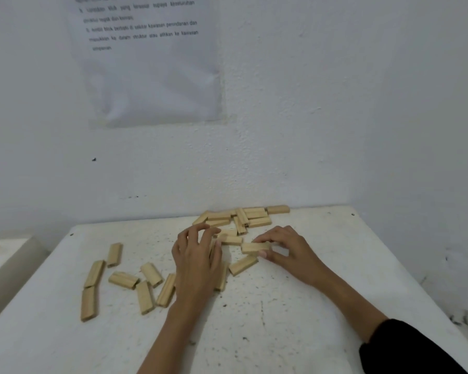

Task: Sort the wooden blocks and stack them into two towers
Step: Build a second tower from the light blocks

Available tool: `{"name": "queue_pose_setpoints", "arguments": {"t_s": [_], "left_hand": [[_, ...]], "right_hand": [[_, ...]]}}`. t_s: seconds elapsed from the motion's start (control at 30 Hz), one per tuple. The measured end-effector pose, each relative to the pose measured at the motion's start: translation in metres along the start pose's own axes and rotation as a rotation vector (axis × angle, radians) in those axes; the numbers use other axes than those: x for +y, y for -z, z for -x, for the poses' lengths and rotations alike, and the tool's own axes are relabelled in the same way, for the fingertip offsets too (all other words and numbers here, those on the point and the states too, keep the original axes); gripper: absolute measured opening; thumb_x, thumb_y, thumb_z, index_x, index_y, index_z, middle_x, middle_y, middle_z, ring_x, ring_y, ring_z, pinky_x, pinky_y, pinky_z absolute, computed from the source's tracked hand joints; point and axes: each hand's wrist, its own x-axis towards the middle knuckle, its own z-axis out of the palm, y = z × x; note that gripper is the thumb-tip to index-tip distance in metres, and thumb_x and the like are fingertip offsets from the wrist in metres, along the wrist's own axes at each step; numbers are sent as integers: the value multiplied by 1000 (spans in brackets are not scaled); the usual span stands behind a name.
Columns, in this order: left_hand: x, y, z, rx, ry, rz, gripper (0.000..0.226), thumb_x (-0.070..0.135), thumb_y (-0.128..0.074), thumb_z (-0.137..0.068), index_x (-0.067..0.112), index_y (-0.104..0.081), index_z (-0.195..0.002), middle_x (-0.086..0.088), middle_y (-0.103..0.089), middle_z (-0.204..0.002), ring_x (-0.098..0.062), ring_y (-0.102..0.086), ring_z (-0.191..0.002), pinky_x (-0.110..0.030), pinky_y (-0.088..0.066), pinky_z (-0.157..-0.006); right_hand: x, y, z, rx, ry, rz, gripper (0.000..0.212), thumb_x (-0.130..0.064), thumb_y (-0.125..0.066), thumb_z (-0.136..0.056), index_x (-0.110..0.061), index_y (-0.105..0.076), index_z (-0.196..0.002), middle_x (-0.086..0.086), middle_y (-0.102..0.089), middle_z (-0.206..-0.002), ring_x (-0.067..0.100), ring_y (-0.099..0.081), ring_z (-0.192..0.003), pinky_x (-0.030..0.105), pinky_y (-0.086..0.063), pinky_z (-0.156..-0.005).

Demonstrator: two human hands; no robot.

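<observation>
So these wooden blocks (pixel 123 279) are small plain sticks of pale wood. I'd guess they're stiff, light as anything and not fragile, but smooth enough to skate on the white table (pixel 281 319) if you nudge them. They sit in three loose bunches: a scatter on the near left, a jumbled pile (pixel 254 215) at the far edge by the wall, and a few in the middle between the hands. The right hand (pixel 289 251) is pinching one block (pixel 255 247) across its long sides, thumb on the near side, fingers on the far side. That's where I'd grab them too: mid-length, across the narrow width, so the block stays level when you set it down. The left hand (pixel 197 261) hovers with curled fingers over the middle blocks, and honestly I can't tell if it's holding anything. No tower started yet as far as I can see.
</observation>
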Motion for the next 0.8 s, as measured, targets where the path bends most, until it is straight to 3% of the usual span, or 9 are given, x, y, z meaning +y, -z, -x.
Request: {"name": "queue_pose_setpoints", "arguments": {"t_s": [0.17, 0.27, 0.37, 0.5, 0.6, 0.73, 0.8], "left_hand": [[0, 0, 1, -77, 62, 18, 31, 25, -40, -91, 18, -61, -112, -6, -52, -122, -19, -33, -115, -44, -36, -92], [1, 2, 1, -101, 78, 15, 25, 17, -48, -94, 17, -59, -116, -6, -50, -125, -20, -31, -118, -42, -33, -94], [3, 3, 0, -127, 53, -10, 35, 25, -35, -93, 19, -58, -119, -2, -50, -129, -19, -32, -120, -42, -34, -95], [-2, 1, -2, -229, -71, -55, 59, 29, -14, -85, 26, -49, -132, 9, -46, -138, -11, -25, -129, -39, -25, -104], [-3, 0, -2, -293, -128, -53, 65, 31, -9, -82, 27, -48, -134, 10, -51, -134, -12, -33, -131, -40, -19, -108], [1, 4, -6, -320, -131, -116, 47, 34, -30, -83, 25, -66, -111, 3, -62, -108, -24, -58, -103, -50, -39, -94], [1, 4, -7, -299, -153, -146, 38, 32, -38, -81, 24, -70, -101, 3, -63, -100, -25, -61, -92, -51, -44, -86]], "right_hand": [[-7, 5, 8, -200, 11, -16, 25, -38, -72, -75, -43, -69, -100, -11, -53, -105, 2, -38, -107, 10, -27, -95], [-7, 4, 11, -243, 30, -3, 26, -42, -73, -72, -43, -70, -98, -17, -49, -110, 3, -35, -112, 17, -26, -101], [-5, 3, 11, -251, 56, 47, 31, -48, -73, -71, -47, -67, -102, -21, -46, -117, 3, -33, -115, 30, -28, -105], [-6, 4, 10, -259, 67, 103, 49, -60, -63, -71, -52, -54, -118, -31, -41, -130, -4, -28, -124, 30, -23, -107], [-5, 1, 9, -275, 88, 169, 45, -65, -57, -72, -53, -56, -115, -32, -45, -130, -6, -31, -123, 31, -24, -104], [-10, 2, 10, -190, 109, 28, 36, -57, -70, -67, -41, -68, -99, -23, -64, -106, 6, -53, -106, 34, -42, -93], [-14, 4, 11, -177, 99, -22, 33, -54, -75, -64, -36, -71, -91, -18, -66, -99, 10, -56, -100, 33, -44, -89]]}}
